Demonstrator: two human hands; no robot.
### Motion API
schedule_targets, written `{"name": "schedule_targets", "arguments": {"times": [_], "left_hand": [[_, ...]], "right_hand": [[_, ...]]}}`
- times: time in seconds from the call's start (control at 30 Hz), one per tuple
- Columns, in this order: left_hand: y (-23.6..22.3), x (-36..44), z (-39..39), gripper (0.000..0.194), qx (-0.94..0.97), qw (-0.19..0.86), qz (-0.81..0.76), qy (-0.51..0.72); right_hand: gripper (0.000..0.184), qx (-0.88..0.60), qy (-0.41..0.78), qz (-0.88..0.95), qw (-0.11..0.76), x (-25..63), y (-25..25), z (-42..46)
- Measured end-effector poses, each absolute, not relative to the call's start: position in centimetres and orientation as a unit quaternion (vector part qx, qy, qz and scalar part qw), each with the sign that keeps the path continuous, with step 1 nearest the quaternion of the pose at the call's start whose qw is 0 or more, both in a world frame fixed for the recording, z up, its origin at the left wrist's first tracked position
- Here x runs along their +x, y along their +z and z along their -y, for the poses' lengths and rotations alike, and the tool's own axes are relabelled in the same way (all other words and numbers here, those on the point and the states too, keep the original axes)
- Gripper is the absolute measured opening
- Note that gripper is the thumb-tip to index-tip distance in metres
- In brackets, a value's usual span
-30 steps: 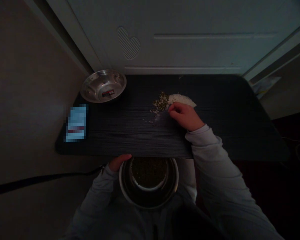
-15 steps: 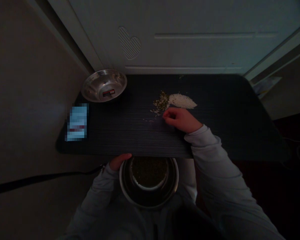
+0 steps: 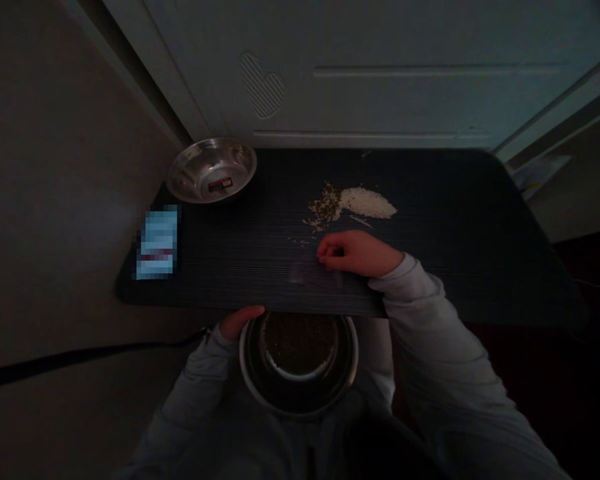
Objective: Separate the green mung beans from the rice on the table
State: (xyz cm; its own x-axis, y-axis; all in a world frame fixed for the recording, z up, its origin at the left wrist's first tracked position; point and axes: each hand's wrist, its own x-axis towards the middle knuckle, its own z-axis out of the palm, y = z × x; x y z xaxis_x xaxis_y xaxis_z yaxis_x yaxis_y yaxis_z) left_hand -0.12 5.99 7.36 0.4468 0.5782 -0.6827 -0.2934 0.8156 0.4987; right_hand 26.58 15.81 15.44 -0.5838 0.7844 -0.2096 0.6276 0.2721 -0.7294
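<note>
My right hand (image 3: 357, 253) is closed in a pinch just above the dark table. What its fingertips hold, if anything, is too small to make out. Beyond it lies a pile of white rice-like grains (image 3: 367, 202), touching a mixed heap of green and white grains (image 3: 325, 203). A few loose grains lie left of the fingertips, near a faint blurred patch. My left hand (image 3: 237, 323) grips the left rim of a round bowl (image 3: 350, 373) at my lap, its thumb on top and other fingers hidden. Inside sits a smaller pale-rimmed container with dark green grains (image 3: 300, 343).
An empty-looking steel bowl (image 3: 211, 170) with a label stands at the table's back left. A phone-like pixelated object (image 3: 157, 243) lies at the left edge. A white panel (image 3: 380, 100) rises behind the table (image 3: 455, 233). A dark strap (image 3: 105, 352) runs in from the left.
My right hand has drawn back from the grain pile toward the table's front edge, still pinched. A short line of white grains now shows in front of the pile. My left hand stays put.
</note>
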Motion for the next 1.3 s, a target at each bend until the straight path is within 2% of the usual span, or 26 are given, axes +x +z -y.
{"name": "schedule_targets", "arguments": {"times": [0.5,0.7,1.0,1.17,1.3], "left_hand": [[7.4,0.1,-5.8,0.019,0.141,0.84,-0.448,0.273],[5.9,-0.6,-5.9,0.018,0.151,0.839,-0.454,0.259],[7.1,-0.3,-6.1,0.016,0.186,0.828,-0.472,0.241],[7.0,-0.5,-6.0,0.015,0.187,0.816,-0.488,0.246],[6.9,-0.3,-6.0,0.016,0.176,0.823,-0.473,0.26]], "right_hand": [[0.008,-0.336,0.445,0.829,0.046,25.8,15.5,-15.1],[0.009,-0.326,0.451,0.83,0.034,25.7,15.6,-14.9],[0.008,-0.324,0.469,0.821,0.038,25.6,15.8,-14.9],[0.006,-0.345,0.496,0.792,0.083,25.7,16.0,-14.9],[0.007,-0.406,0.468,0.762,0.189,26.0,15.6,-15.3]]}}
